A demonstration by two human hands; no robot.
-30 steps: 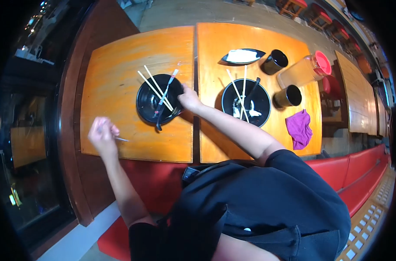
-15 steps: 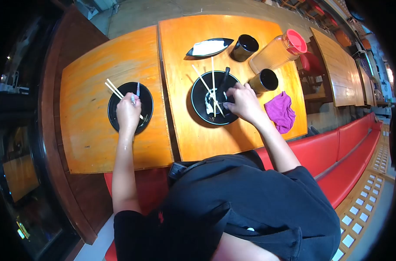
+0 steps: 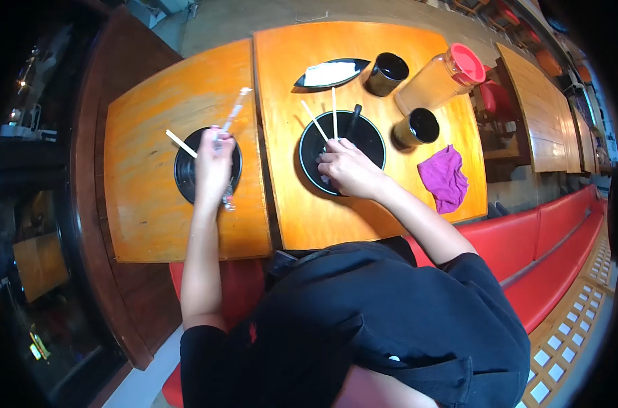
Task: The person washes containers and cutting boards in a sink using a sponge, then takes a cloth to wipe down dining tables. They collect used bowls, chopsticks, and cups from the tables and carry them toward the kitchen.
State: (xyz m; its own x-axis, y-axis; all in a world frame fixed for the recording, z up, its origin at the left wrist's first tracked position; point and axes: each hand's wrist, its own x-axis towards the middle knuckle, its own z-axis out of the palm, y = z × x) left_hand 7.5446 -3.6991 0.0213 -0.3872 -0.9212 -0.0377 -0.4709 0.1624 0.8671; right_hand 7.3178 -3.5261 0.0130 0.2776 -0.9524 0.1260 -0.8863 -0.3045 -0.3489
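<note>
My left hand [image 3: 215,163] is closed on a thin, crumpled clear plastic wrapper [image 3: 237,111] above a black bowl [image 3: 182,178] on the left table. One end sticks up past my fingers and the other hangs below them. Pale chopsticks [image 3: 180,143] lean in that bowl. On the other table, my right hand [image 3: 353,168] reaches into a larger black bowl [image 3: 375,139], fingers pinched together over something pale and crumpled that they mostly cover. Chopsticks [image 3: 334,112] and a black spoon [image 3: 354,120] rest in this bowl, their lower parts hidden.
Beyond the larger bowl are a black boat-shaped dish [image 3: 364,65] with a white item [image 3: 330,73], two dark cups [image 3: 388,73], and a red-lidded pitcher [image 3: 426,85]. A purple cloth [image 3: 445,178] lies at right. A narrow gap separates the tables. Red bench seating [image 3: 513,234] runs alongside.
My left hand has lifted slightly and moved right, drawing the plastic wrapper up from the bowl. My right hand has moved left and deeper into the larger bowl, its fingers closing.
</note>
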